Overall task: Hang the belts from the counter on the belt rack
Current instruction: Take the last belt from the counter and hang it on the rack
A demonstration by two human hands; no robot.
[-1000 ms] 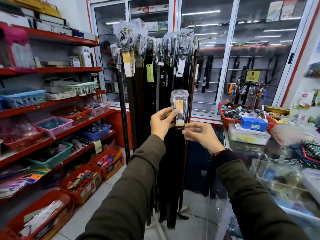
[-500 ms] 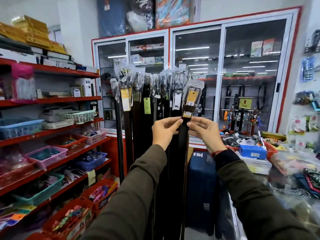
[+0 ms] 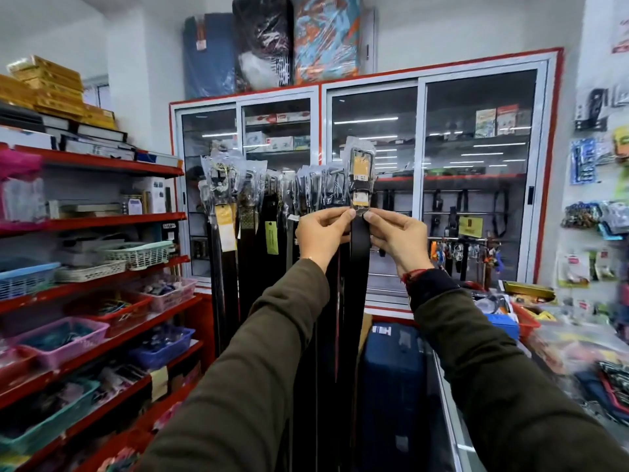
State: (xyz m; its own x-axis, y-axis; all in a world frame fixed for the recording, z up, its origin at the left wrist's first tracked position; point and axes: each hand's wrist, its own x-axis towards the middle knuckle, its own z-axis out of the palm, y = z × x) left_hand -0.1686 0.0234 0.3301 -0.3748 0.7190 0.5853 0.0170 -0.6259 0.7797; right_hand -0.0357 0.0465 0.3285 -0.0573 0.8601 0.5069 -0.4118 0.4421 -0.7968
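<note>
Head view: left hand (image 3: 321, 233) and right hand (image 3: 398, 235), fingertips pinched on the raised black belt (image 3: 360, 240).

Both hands pinched a black belt (image 3: 360, 253) just below its plastic-wrapped buckle, the left hand (image 3: 321, 235) on one edge and the right hand (image 3: 396, 238) on the other. The buckle stood raised beside the hanging belts (image 3: 252, 233) on the belt rack (image 3: 335, 172), before a glass-fronted cabinet (image 3: 476, 199).

I count two hands: left (image 3: 321, 233) and right (image 3: 396, 235). One belt (image 3: 360, 240) sits between them. Three wrapped rolls (image 3: 269, 42) top the cabinet (image 3: 544, 165), which has four glass panes.
</note>
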